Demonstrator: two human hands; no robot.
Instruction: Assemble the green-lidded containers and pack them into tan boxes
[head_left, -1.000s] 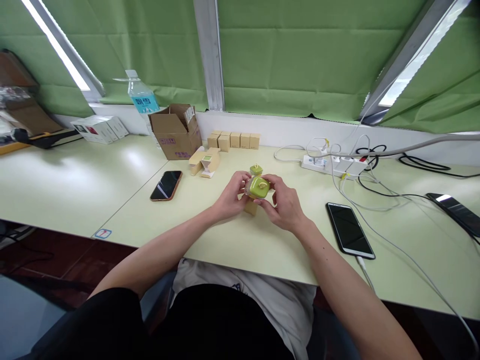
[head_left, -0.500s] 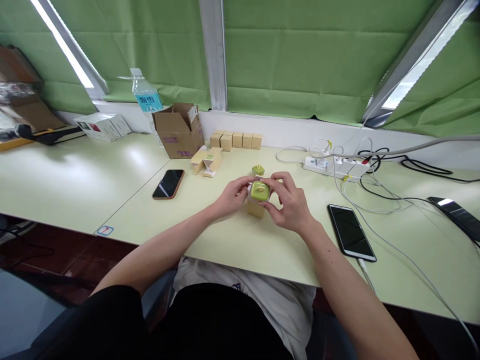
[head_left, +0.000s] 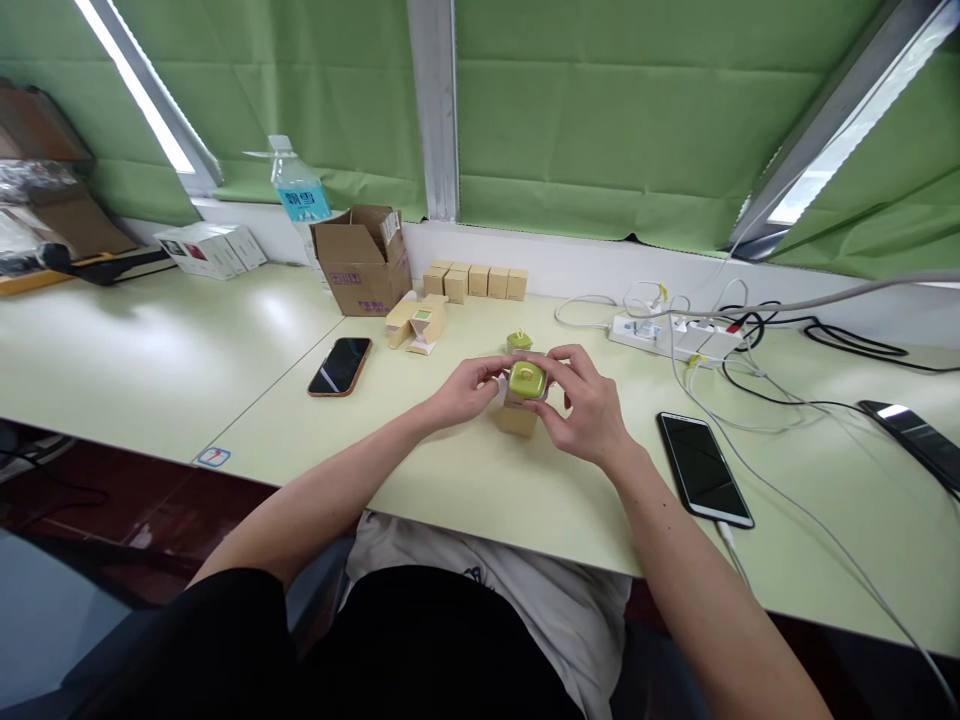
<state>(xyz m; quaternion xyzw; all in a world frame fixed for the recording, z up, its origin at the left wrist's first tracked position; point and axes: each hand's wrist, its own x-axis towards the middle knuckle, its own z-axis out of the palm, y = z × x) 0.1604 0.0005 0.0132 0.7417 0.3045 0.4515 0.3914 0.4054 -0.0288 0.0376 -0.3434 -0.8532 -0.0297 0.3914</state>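
Observation:
A small clear container with a glossy green lid [head_left: 527, 379] and a looped handle is held between my hands, over the table. My right hand [head_left: 589, 405] grips it from the right, thumb in front and fingers behind. On its left side, my left hand [head_left: 469, 391] pinches with thumb and forefinger; a bit of white shows by the thumb. Under the container stands a small tan cardboard box [head_left: 516, 420], partly hidden by it. Just behind is a second green-lidded container [head_left: 519, 341], its lower part covered by my fingers.
Opened tan boxes [head_left: 418, 322] lie in front of a large carton [head_left: 363, 270], near several small closed boxes [head_left: 477, 281]. A phone [head_left: 340, 367] is at left; another phone [head_left: 703, 468] is at right, cabled. A power strip [head_left: 673, 336] with tangled cords stands behind.
The green-lidded container has shifted slightly right and tipped more upright above the tan box. Both hands keep their hold on it. The view has shifted a little.

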